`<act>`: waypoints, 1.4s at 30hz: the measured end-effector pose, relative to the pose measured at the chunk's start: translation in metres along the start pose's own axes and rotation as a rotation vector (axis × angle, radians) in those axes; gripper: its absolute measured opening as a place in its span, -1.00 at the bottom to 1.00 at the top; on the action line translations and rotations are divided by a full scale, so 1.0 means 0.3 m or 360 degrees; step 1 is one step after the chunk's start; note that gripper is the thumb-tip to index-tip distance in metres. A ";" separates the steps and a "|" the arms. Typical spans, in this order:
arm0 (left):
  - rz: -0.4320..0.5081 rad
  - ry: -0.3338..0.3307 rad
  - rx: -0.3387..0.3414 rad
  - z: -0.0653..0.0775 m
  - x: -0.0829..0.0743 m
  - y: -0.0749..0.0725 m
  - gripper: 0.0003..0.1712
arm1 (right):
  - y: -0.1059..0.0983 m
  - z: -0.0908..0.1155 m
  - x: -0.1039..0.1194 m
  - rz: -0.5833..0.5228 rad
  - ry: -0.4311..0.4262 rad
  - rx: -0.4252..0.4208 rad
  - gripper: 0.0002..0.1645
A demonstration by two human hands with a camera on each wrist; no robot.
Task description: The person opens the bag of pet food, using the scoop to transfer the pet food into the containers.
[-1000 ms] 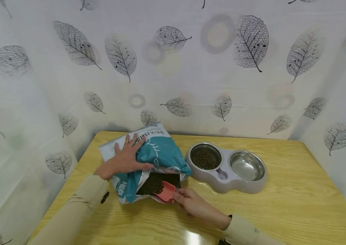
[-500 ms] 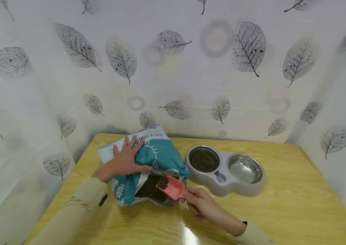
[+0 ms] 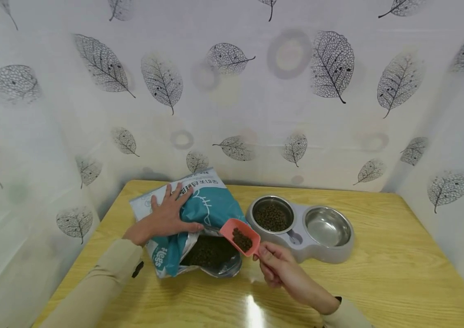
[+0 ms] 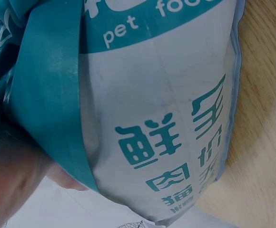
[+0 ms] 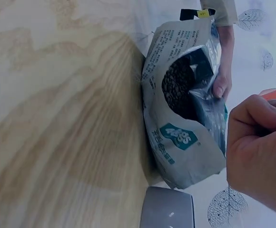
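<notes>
A teal and white pet food bag (image 3: 215, 205) lies on its side on the wooden table, its mouth facing me and brown kibble (image 3: 207, 253) showing inside. My left hand (image 3: 165, 216) rests on top of the bag with fingers spread. The handle of a red scoop (image 3: 229, 228) is in the grip of my right hand (image 3: 285, 271). Some kibble sits in the scoop, which is raised in front of the bag's right side. In the right wrist view my fist (image 5: 261, 137) hides most of the scoop.
Right of the bag stands a grey double-bowl feeder (image 3: 297, 232). Its left steel bowl (image 3: 272, 214) holds kibble; its right bowl (image 3: 328, 226) shows bare metal. A leaf-patterned curtain (image 3: 256, 105) borders the back and sides of the table (image 3: 379, 282).
My right hand has drawn the scoop out of the bag's mouth, up and to the right, with kibble in it. The left hand stays on the bag.
</notes>
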State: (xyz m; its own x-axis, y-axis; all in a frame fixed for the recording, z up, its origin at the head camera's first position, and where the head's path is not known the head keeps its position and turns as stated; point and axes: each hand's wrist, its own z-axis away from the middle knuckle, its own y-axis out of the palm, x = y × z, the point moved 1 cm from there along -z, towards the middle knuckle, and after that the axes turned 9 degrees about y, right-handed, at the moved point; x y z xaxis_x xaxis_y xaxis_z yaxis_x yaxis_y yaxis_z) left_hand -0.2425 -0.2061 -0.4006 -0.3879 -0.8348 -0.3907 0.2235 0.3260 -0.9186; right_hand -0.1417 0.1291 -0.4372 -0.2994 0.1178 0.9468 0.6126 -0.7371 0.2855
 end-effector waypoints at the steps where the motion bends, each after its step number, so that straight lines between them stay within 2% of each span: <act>1: 0.0003 0.0001 0.0001 0.001 0.000 0.000 0.37 | -0.005 0.002 0.004 0.0007 -0.0021 -0.0002 -0.67; 6: 0.0014 0.0006 0.0004 0.003 -0.002 -0.004 0.37 | -0.043 0.014 0.032 0.0111 -0.0063 -0.0093 -0.66; 9: 0.0014 0.0009 0.0003 0.004 -0.005 -0.007 0.37 | -0.076 0.026 0.051 0.0232 -0.0077 -0.0213 -0.64; 12: 0.0013 0.0009 0.0001 0.005 -0.007 -0.007 0.37 | -0.117 0.043 0.069 0.0393 -0.0074 -0.0393 -0.60; 16: 0.0007 0.0000 0.0000 0.008 -0.003 -0.007 0.37 | -0.180 0.076 0.095 0.0528 0.0031 -0.0652 -0.53; 20: 0.0004 0.0002 -0.0002 0.007 0.001 -0.004 0.38 | -0.244 0.126 0.118 0.0578 0.0150 -0.0897 -0.52; 25: 0.0014 -0.0003 0.0005 0.004 0.005 -0.004 0.38 | -0.322 0.186 0.128 0.0674 0.0244 -0.1116 -0.47; 31: 0.0003 -0.0009 0.0013 0.001 0.004 -0.006 0.39 | -0.388 0.239 0.122 0.1044 0.0395 -0.1335 -0.38; 36: -0.0003 -0.0013 0.0015 0.000 0.002 -0.004 0.39 | -0.428 0.270 0.109 0.1427 0.0419 -0.1463 -0.35; 42: -0.0001 -0.0014 0.0021 -0.001 0.003 0.000 0.39 | -0.463 0.289 0.096 0.1653 0.0426 -0.1526 -0.33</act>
State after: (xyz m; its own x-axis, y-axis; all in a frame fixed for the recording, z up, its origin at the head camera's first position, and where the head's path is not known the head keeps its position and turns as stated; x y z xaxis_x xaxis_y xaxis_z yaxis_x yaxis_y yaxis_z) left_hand -0.2432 -0.2066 -0.4008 -0.3801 -0.8389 -0.3895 0.2351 0.3197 -0.9179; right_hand -0.1719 0.2923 -0.4368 -0.2229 -0.7879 0.5741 -0.0521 -0.5784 -0.8141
